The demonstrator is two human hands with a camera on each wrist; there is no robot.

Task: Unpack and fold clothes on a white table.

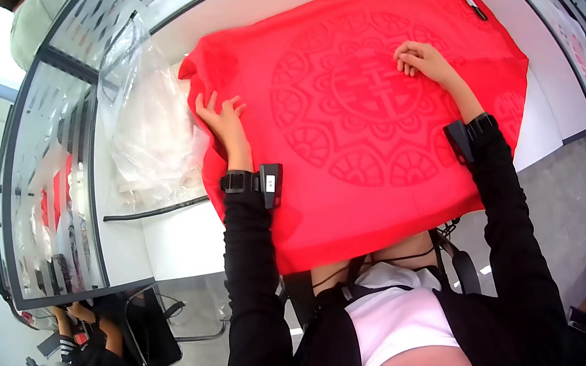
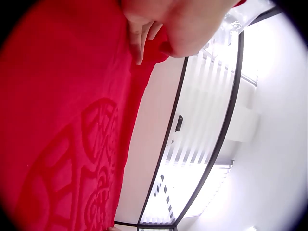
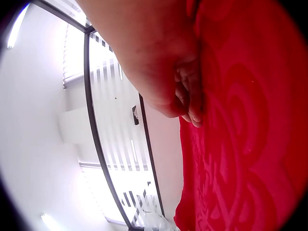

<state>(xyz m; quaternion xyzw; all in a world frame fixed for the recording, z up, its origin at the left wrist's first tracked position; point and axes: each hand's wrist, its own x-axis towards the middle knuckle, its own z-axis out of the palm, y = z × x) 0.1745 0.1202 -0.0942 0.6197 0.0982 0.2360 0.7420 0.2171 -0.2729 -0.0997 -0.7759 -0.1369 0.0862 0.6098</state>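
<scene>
With the red cloth [image 1: 368, 120] spread over the bench [image 1: 187, 243] and reaching past the near edge toward the lap, could easily slide nearward if tugged there, helped by the weight of the overhang. Could also skew if pulled from the left alone, given an outline lying aslant, with a corner jutting to the right. Might set creases into the ruffled left edge if pressed before being smoothed, or catch the clear plastic bag [image 1: 148, 129] close by on the left. Might tip the small black-and-white tool [image 1: 475, 8] off the far right part, or lose it in a fold, if lifted there. At the left edge, shows the left grip [image 1: 224, 121] loosely open, fingers spread and slightly bent against the fabric, with no clear pinch to be seen. Over the right part of the pattern, shows the right grip [image 1: 428, 61] relaxed and half curled, with nothing visibly held (impossible to tell light pressing from mere hovering). Looks vivid red throughout, patterned tone on tone: a big round medallion with a double-happiness character in the middle, ringed by petals and fan shapes, plus partial motifs toward the right. Looks thin and soft, mostly flat at the centre, rippled along the left.
</scene>
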